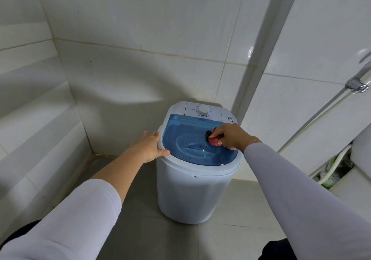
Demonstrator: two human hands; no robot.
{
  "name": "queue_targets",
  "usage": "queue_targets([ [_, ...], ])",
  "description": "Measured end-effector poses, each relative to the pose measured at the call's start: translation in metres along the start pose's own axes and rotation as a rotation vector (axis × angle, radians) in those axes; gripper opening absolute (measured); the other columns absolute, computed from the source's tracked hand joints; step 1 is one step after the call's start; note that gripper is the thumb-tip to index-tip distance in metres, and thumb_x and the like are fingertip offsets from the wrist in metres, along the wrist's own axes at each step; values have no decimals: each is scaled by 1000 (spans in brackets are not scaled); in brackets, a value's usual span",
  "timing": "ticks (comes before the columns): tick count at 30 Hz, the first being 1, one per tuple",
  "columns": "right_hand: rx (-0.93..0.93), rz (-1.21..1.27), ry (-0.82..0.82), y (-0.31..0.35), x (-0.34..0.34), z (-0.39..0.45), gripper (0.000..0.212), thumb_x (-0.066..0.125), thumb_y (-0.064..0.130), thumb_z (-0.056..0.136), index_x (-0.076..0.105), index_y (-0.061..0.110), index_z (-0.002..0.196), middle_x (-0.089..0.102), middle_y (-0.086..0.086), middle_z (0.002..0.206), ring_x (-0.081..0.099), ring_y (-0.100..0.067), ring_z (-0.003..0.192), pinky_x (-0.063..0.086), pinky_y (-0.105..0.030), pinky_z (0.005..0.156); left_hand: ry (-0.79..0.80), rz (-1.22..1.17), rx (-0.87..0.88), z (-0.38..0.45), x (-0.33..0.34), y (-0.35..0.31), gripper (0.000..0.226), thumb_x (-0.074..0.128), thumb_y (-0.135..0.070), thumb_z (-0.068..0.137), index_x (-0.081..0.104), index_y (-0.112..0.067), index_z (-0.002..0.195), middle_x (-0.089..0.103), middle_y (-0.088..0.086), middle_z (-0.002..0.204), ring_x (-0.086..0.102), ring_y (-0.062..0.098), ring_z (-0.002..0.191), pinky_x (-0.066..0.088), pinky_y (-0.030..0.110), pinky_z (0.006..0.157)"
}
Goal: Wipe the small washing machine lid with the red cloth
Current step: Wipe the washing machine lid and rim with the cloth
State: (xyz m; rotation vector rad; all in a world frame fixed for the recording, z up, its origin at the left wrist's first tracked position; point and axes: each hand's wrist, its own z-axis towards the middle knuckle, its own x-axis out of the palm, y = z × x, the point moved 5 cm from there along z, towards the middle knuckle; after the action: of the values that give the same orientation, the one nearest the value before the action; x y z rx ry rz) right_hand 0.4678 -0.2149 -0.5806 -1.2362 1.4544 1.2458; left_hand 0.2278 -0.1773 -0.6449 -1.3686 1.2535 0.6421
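Two hands reach down to a small white washing machine (195,189) standing on the grey tiled floor (144,229) in the lower middle of the frame, close to the white tiled wall (140,39). Its translucent blue lid (192,145) lies closed on top, below the white control panel with a round dial (203,110). The left hand (151,146) rests on the machine's white rim at the lid's left edge, fingers straight and spread, thumb lying along the rim. The right hand (230,136) sits over the right part of the lid, fingers curled round a bunched red cloth (214,140) pressed against the blue plastic; a small dark part shows at the cloth's left end. Both arms wear pale long sleeves. At the right edge of the frame a metal shower pipe (357,84) runs along the wall.
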Motion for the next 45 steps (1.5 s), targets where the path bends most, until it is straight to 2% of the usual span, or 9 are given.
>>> queue_targets([
  [8,64,60,-61,-33,-5,-25,29,63,23,86,68,22,115,63,-2,126,54,-26,115,39,-27,99,-3,16,-3,-4,-2,-4,85,53,-51,89,8,-17,152,10,4,161,-3,26,149,19,56,117],
  [12,145,140,-92,-52,-5,-38,24,61,20,87,70,21,110,68,-8,114,61,-24,85,53,-28,77,-7,-13,3,-5,-2,-4,85,54,-50,88,8,-17,153,11,4,161,-2,26,149,18,56,117],
  [15,174,42,-70,-59,-10,-44,25,57,15,89,70,17,111,68,-7,112,57,-21,78,48,-25,71,-11,-44,-6,-5,-1,-2,86,54,-51,88,8,-20,153,10,5,161,-2,26,149,19,55,117],
  [18,154,49,-111,-42,-30,-42,30,55,7,88,69,16,112,64,-6,110,59,-23,84,52,-27,75,-21,-105,-2,-9,-1,-3,84,55,-49,89,9,-19,153,10,7,161,0,26,149,18,50,119],
  [23,5,32,-118,30,-47,-15,38,56,5,86,63,20,120,56,-6,131,53,-27,116,46,-31,99,-43,-284,18,-14,2,0,81,59,-45,87,18,-16,151,22,9,158,13,29,148,24,47,118],
  [27,-132,-32,-57,89,-30,11,40,55,10,88,60,28,123,53,-3,133,48,-25,122,35,-25,94,-8,-444,64,-19,9,1,97,73,-47,76,17,-19,151,21,5,159,8,24,149,22,43,118],
  [31,-229,-57,7,134,-5,26,42,53,7,88,59,27,125,53,-6,133,47,-26,123,37,-28,97,-42,-403,57,-16,16,6,107,73,-53,72,9,-23,152,14,1,161,-2,24,149,19,52,118],
  [35,-257,-132,67,142,13,29,40,54,9,90,58,24,127,55,-6,133,48,-25,123,37,-30,103,-48,-407,62,-11,20,9,107,74,-56,68,12,-29,151,20,0,159,0,25,149,22,57,114],
  [45,-283,-245,108,123,12,22,38,55,10,90,60,26,123,57,-3,132,49,-26,121,38,-33,104,-29,-336,16,-17,16,6,111,69,-56,74,0,-21,153,6,-2,162,-6,22,149,18,58,116],
])
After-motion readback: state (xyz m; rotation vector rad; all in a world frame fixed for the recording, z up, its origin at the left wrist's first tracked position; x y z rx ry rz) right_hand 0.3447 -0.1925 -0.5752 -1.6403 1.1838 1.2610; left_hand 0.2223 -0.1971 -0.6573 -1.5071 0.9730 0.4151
